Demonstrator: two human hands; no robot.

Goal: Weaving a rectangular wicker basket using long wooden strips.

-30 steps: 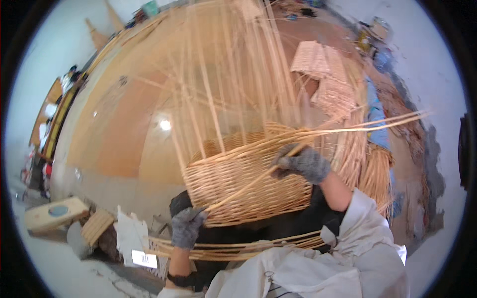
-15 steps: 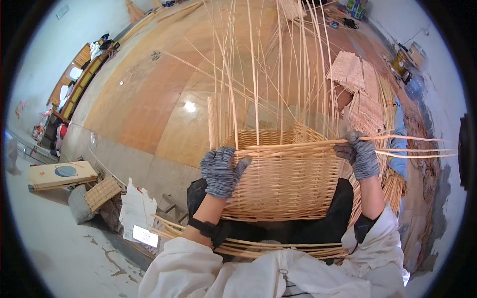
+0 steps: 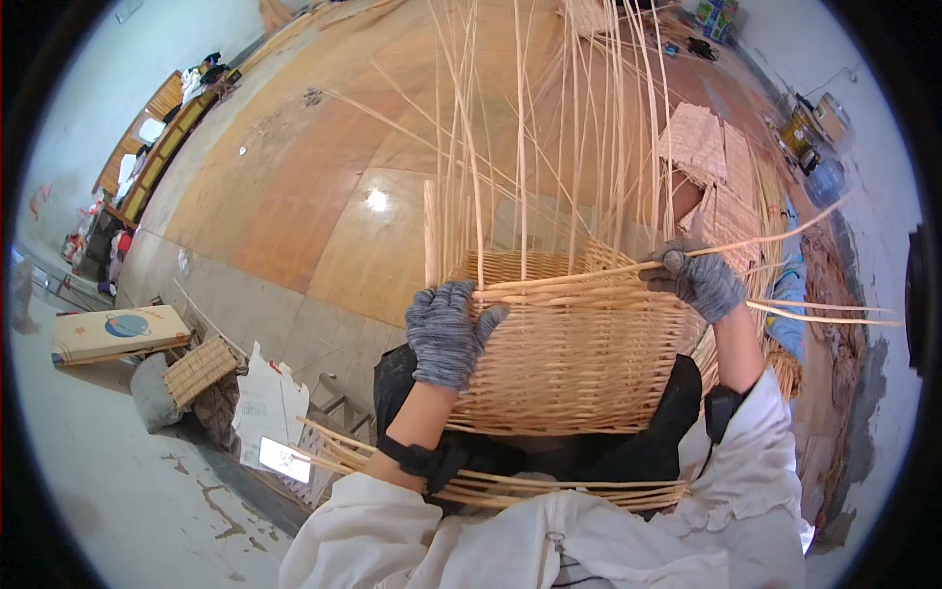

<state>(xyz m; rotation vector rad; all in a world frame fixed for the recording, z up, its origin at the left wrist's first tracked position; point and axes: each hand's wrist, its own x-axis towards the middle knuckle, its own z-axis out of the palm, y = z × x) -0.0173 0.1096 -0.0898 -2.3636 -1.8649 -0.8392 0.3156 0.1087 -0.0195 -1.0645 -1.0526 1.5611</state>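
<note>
A half-woven wicker basket (image 3: 569, 363) rests on my lap, with long thin upright stakes (image 3: 549, 147) rising from its rim. My left hand (image 3: 446, 332), in a grey knit glove, presses flat against the basket's left side at the rim. My right hand (image 3: 697, 280), also gloved, pinches a bundle of weaving strands (image 3: 785, 236) at the right rim; those strands run out to the right. Several loose willow rods (image 3: 491, 481) lie across my knees below the basket.
Woven flat panels (image 3: 702, 147) lie on the wooden floor (image 3: 294, 196) beyond the basket. To my left sit a flat cardboard box (image 3: 118, 332), a small woven mat (image 3: 199, 368) and white paper (image 3: 265, 402). Clutter lines the far walls.
I have turned the basket upright and squarer to me. My left hand rose from the loose rods onto the basket's left side; my right hand shifted to the right rim, holding strands.
</note>
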